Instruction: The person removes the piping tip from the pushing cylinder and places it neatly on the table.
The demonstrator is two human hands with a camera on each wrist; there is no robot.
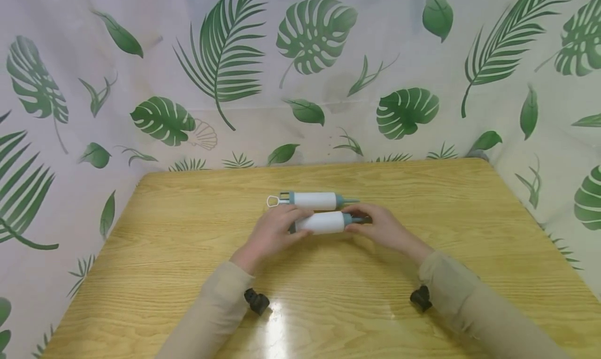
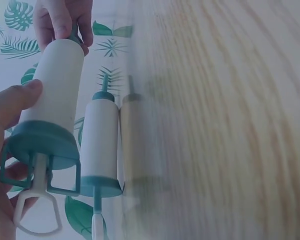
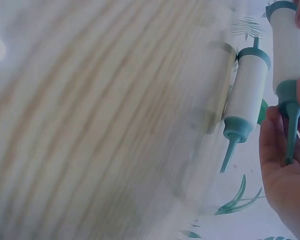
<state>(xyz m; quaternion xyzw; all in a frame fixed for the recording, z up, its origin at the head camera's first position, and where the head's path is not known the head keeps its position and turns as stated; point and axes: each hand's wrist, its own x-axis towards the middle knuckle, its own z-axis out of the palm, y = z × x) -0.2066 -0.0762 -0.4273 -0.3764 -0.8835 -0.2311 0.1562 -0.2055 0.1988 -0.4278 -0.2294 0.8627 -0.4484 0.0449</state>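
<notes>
- what do we see around us, biggest first?
- a pale cloth [image 1: 263, 134] with green leaves goes along the back and both sides. in front is a wide wooden table [image 1: 141, 275], yellow-brown with wavy lines, and a bright shine on it close to us.
- where is our syringe?
- the near syringe [image 1: 321, 223], white and teal, is over the middle of the table. it looks just off the wood. the far syringe [image 1: 314, 200] lies on the table right beside it.
- how are we holding ours?
- our left hand [image 1: 277, 227] wraps round the back end, thumb on the white part. our right hand [image 1: 382, 227] pinches the front end.
- what could go wrong?
- we think the smooth tube could slip if our left fingers got loose, and then it might bump the far one. that one is round, so a knock could make it roll a bit. the white pull handle [image 2: 38, 186] could slide if something pushed it. the thin nozzle [image 3: 293, 122] might bend if we pressed it sideways.
</notes>
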